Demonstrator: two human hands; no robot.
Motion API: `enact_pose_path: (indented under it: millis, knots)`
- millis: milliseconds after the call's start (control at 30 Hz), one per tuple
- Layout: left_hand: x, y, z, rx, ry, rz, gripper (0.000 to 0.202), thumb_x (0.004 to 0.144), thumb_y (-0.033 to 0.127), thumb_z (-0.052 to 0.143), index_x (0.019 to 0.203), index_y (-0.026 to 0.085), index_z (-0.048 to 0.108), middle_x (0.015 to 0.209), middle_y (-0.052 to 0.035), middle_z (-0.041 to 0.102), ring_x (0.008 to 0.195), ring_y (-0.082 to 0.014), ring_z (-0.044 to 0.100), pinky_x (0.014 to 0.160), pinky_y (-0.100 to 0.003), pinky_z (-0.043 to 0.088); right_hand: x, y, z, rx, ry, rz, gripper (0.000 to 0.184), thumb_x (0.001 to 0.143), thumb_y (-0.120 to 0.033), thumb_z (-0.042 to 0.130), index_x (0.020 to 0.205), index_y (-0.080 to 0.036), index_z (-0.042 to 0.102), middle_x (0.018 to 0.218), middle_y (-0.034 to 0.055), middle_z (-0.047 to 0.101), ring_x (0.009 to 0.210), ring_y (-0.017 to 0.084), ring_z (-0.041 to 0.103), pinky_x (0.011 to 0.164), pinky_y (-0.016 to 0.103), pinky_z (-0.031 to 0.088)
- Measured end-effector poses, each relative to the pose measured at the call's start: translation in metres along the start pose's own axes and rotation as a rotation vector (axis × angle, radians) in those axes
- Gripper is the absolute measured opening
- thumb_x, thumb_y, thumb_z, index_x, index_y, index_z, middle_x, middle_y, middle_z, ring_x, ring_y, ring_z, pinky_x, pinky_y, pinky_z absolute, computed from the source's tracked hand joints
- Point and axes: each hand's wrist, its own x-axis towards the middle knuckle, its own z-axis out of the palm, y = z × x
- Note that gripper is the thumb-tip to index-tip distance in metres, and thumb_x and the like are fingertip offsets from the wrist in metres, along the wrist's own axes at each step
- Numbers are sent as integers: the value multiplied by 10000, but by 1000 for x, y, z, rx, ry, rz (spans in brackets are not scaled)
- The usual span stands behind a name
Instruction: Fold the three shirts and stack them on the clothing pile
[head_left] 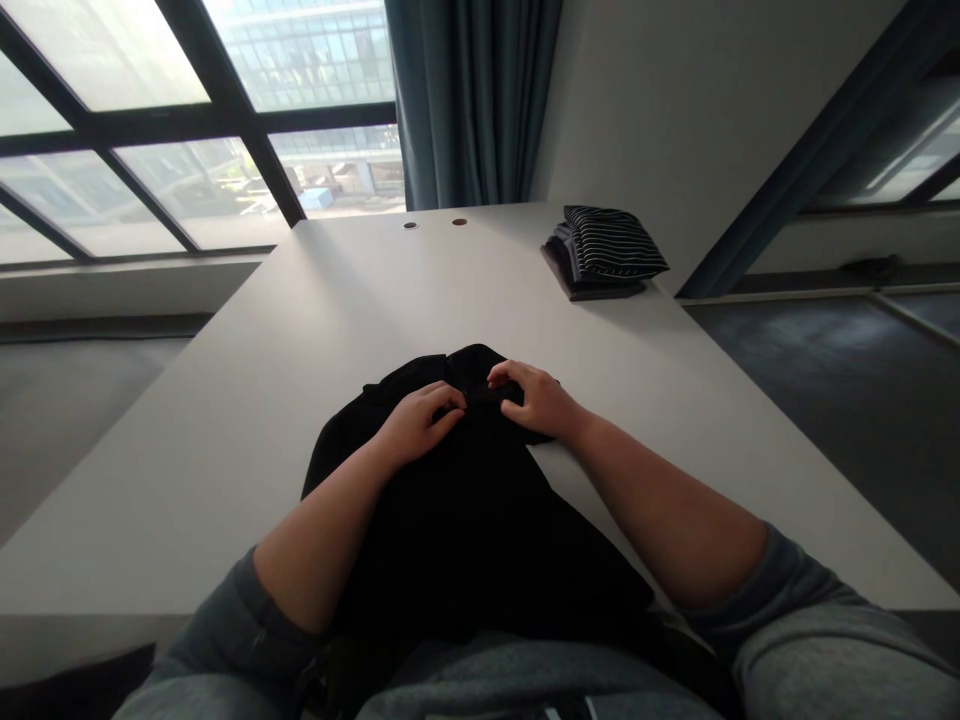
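Observation:
A black garment (465,530) lies spread on the white table (225,400), its long body running toward me and its collar end bunched at the far side. My left hand (420,422) pinches the fabric near the collar. My right hand (534,398) grips the same collar area from the other side, its fingertips close to those of my left hand. The garment's lower end hangs over the near table edge and is partly hidden under my forearms.
A folded stack of clothes (604,250), with black-and-white striped fabric on top, sits at the table's far right. Two small round holes (435,223) mark the far end. Beyond the table are large windows, a blue curtain (469,100) and a grey floor.

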Motion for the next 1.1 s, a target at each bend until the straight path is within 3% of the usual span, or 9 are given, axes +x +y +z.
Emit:
enact_pose_path:
  millis: [100,233,467,667,767,933,1100]
  knots:
    - [0,-1,-1,-7,-35,-11,107,881,198,601,950,230,676,974,-56,683,906,-219,632,847,-350,492,0,2,-4,-46,-12,25,246,768,-114,586,954,-236,691,953,36,733,888,228,672,862,365,520]
    - [-1,-1,-2,-53,-95,-1,92,836,183,635,910,229,666,929,-41,685,875,-212,631,820,-334,487,0,0,-2,-4,2,48,191,866,-163,583,965,-238,728,989,42,758,930,232,698,883,372,519]
    - [-1,-7,10,-85,10,-222,216,950,293,597,1138,252,695,729,22,686,653,-171,621,670,-295,442,-1,-4,1,102,-64,80,151,897,-233,625,969,-236,758,933,24,763,876,212,701,819,344,528]
    - [5,-11,21,-18,43,-132,247,859,232,700,1101,249,744,966,-34,703,810,-185,629,744,-308,483,1,-12,1,110,-36,-91,129,916,-210,634,956,-251,750,999,42,731,936,213,689,880,365,540]
    - [8,-12,24,-1,58,-153,194,847,205,704,1034,231,749,951,-37,694,822,-188,624,743,-311,481,2,-14,4,123,-86,-139,144,912,-188,626,964,-249,746,1068,52,737,991,220,698,918,368,538]
    - [15,-19,33,63,38,-205,132,861,167,668,931,219,768,931,-30,711,824,-185,641,752,-305,481,4,-7,11,-7,-140,-8,144,867,-178,657,970,-216,751,929,31,764,859,203,708,834,324,517]
    - [17,-23,37,107,39,-227,163,875,146,637,919,224,772,941,-18,724,834,-174,657,763,-289,497,6,-6,3,-57,-160,147,147,859,-204,669,968,-215,767,904,9,776,819,181,703,786,281,490]
